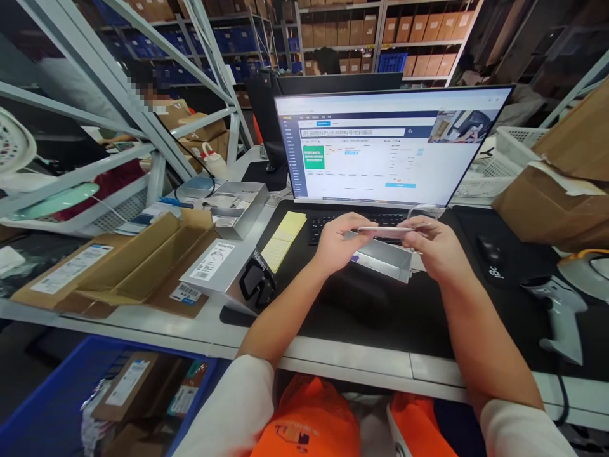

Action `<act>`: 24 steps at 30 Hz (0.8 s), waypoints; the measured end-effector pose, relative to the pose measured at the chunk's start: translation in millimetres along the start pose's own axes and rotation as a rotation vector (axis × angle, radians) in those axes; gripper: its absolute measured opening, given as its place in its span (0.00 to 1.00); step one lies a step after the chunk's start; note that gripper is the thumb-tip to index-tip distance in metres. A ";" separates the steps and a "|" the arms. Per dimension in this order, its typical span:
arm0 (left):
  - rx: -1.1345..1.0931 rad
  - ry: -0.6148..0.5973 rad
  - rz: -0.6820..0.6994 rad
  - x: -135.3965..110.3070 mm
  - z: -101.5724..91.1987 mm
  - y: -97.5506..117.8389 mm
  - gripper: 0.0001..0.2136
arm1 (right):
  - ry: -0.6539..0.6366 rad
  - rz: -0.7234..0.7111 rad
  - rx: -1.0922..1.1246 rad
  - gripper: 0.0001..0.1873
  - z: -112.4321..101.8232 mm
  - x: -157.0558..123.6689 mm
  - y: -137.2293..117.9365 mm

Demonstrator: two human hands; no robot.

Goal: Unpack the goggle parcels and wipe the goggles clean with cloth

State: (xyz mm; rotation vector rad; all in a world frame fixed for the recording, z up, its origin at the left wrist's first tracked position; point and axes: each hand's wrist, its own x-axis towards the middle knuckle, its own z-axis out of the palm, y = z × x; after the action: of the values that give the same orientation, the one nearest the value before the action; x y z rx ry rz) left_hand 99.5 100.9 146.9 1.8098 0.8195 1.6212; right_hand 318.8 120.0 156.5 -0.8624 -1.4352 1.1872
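Note:
My left hand (340, 244) and my right hand (438, 247) are both closed on a thin flat pinkish item (387, 232), one at each end. Seen nearly edge-on, its kind is hard to make out. Just beneath it, an open grey box (392, 266) rests on the black desk mat (380, 311), in front of the keyboard (316, 230). Left of my forearm stands a silver box (223, 285) with a white label and a picture of dark goggles on its side.
A monitor (352, 171) stands behind my hands. To the left lie yellow notes (284, 240), an opened cardboard box (137, 266) and a grey tray (245, 212). A mouse (490, 251) and barcode scanner (564, 317) lie right. A blue bin (90, 352) sits below; another person (143, 82) is far left.

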 end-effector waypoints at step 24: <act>-0.012 0.070 -0.241 -11.7 17.5 17.7 0.26 | -0.002 0.068 -0.024 0.23 4.7 -6.3 -6.3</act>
State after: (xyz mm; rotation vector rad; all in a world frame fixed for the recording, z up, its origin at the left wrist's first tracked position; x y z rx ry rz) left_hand 117.3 80.2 150.9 1.5852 1.0145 1.5364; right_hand 316.1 111.5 161.0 -0.9334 -1.4338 1.2246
